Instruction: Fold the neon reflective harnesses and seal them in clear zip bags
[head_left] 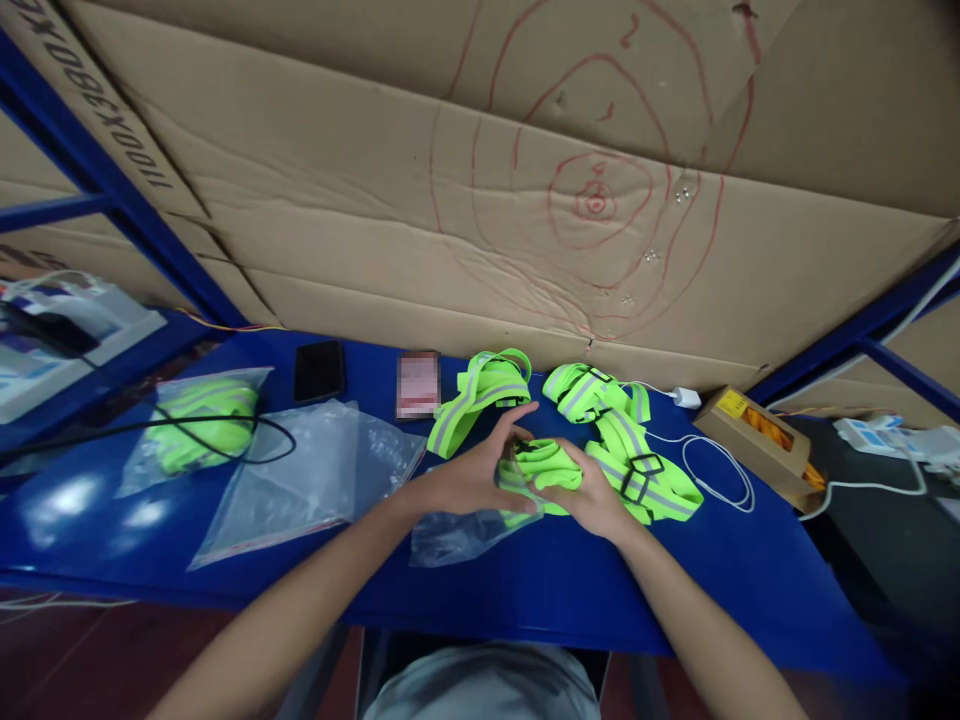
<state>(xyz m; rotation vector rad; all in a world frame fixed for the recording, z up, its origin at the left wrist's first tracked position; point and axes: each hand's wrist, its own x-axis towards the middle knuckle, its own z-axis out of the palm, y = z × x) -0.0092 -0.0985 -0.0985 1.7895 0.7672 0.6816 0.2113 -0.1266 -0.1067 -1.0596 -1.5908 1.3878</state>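
Note:
At the middle of the blue table, my right hand (600, 500) grips a folded bundle of neon-yellow reflective strap (551, 462). My left hand (474, 475) holds a clear plastic bag (459, 538) at its mouth, forefinger raised and thumb lower down. Part of the bundle lies behind the bag's film, so how far in it sits I cannot tell. Just beyond my hands lies a looped reflective strap (484, 385). To the right, more reflective straps with black buckles (637, 470) are heaped close to my right hand.
Flat empty plastic bags (300, 490) and a bagged strap (206, 425) lie left, crossed partly by a black cable (127, 432). A black phone (319, 370) and a blurred card (418, 385) lie behind. A cardboard box (757, 440) and white cable (716, 480) are right; cardboard (337, 200) stands behind.

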